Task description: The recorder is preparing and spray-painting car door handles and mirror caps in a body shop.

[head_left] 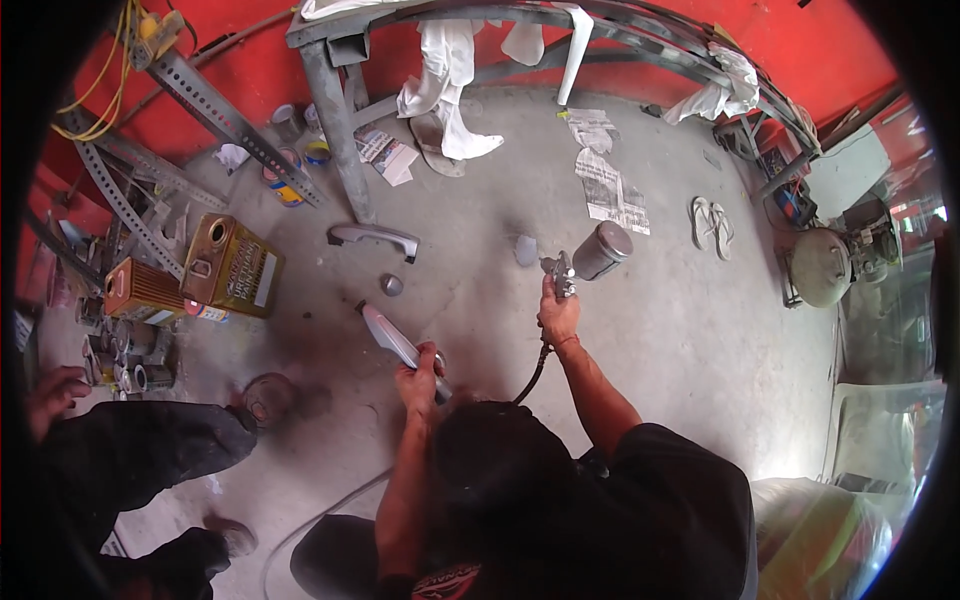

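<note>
Dark-shirted shoulders and head of the person fill the bottom centre, closest to the lens; both forearms run up from there toward the concrete floor.

Left hand: fingers wrapped round the lower end of a long silver-grey car door handle, held slanting up and to the left, clear of the floor. Grip tight on it.

Right hand: fist closed on the grip of a spray gun, its grey metal cup tilting up to the right. A black hose drops from the gun's base back toward the body. Gun sits just right of the held handle, the two apart.

On the floor ahead: a second grey door handle lying flat beside a grey steel stand leg; a small round grey cap between it and the held piece; another small grey part just left of the gun, probably a cover, too blurred to be sure.

Left side: yellow-brown rectangular tin, orange tin beside it, slotted angle bars against the red wall. Newspaper sheets and a pair of flip-flops to the upper right. White rags hang from the stand.

Another person's hand and dark trouser leg at lower left
</note>
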The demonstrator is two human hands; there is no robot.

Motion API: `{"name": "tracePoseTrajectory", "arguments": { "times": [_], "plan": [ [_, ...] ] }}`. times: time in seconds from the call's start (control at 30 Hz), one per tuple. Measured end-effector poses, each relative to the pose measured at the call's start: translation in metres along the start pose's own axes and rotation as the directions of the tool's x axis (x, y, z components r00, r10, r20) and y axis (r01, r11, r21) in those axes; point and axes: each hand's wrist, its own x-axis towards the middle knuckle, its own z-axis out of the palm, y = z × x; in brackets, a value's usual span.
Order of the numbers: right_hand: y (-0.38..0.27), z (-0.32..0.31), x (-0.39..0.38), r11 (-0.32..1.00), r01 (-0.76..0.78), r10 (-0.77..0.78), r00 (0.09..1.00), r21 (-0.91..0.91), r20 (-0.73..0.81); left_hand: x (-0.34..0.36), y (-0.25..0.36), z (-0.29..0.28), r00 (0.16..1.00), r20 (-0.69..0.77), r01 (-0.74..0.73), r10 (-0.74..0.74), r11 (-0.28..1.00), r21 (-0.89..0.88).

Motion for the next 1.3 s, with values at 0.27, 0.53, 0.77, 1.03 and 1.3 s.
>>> {"name": "tracePoseTrajectory", "arguments": {
  "times": [0.27,0.53,0.77,1.03,1.3],
  "plan": [
    [0.016,0.008,0.013,0.994,0.095,-0.096,0.995,-0.057,-0.025,0.0,0.004,0.003,1.0,0.0,0.021,-0.021,1.0,-0.02],
    [0.007,0.006,-0.003,0.998,0.066,-0.065,0.997,-0.012,0.047,-0.001,0.003,0.0,0.999,-0.014,0.043,-0.043,0.999,-0.004],
    [-0.005,0.003,-0.009,0.999,0.043,-0.04,0.995,-0.026,0.095,-0.003,0.007,0.001,1.0,0.007,0.027,-0.027,0.999,-0.019],
    [0.005,0.01,0.001,0.992,0.1,-0.097,0.994,-0.08,0.042,0.003,0.0,-0.003,1.0,0.023,0.019,-0.019,1.0,-0.009],
    [-0.009,0.005,-0.012,1.0,0.01,-0.011,0.993,0.014,0.116,0.002,-0.001,-0.004,0.999,0.03,0.013,-0.014,1.0,0.023]
  ]
}}
